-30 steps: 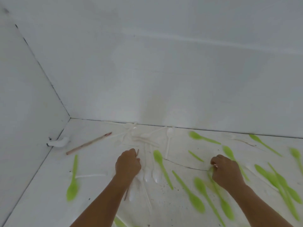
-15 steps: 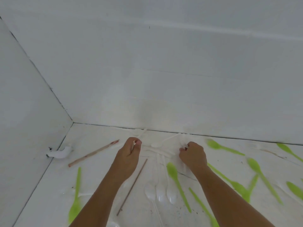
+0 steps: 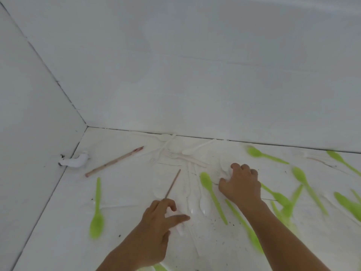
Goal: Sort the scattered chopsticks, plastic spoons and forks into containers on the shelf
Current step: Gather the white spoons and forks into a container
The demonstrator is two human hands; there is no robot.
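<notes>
- Fingers (image 3: 172,205) of the left hand (image 3: 156,222) curl round the near end of a thin brown wooden chopstick (image 3: 173,182). The thumb stretches out to the right, apart from them. The far end of the stick points toward the back wall.
- On the right hand (image 3: 242,186) the fingers are bent down and close on a white plastic utensil (image 3: 224,169) that lies on the white floor (image 3: 127,192). It is too blurred to say whether it is a spoon or a fork.
- More task things lie scattered:
  - a thicker wooden chopstick with a reddish tip (image 3: 115,161) near the left corner
  - bright green plastic spoons (image 3: 207,180) between the hands and to both sides of them
  - translucent white plastic spoons (image 3: 204,206) just beside the left thumb
  - a tangle of white plastic cutlery (image 3: 170,151) by the back wall
- A small white curved object (image 3: 76,160) sits in the corner and does not look like cutlery.
- No container is in view, and much still lies on the floor, so I judge the sorting is far from finished.
- To do this step well, I would keep one kind in each hand: sticks in the left, white plastic in the right.
- The left thumb should come onto the stick before lifting, because a thin stick held only by curled fingers can swing or slip.
- White pieces on a white floor are easy to miss, and they overlap. It is better to lift them by the handle one at a time, not to pull from the tangle.
</notes>
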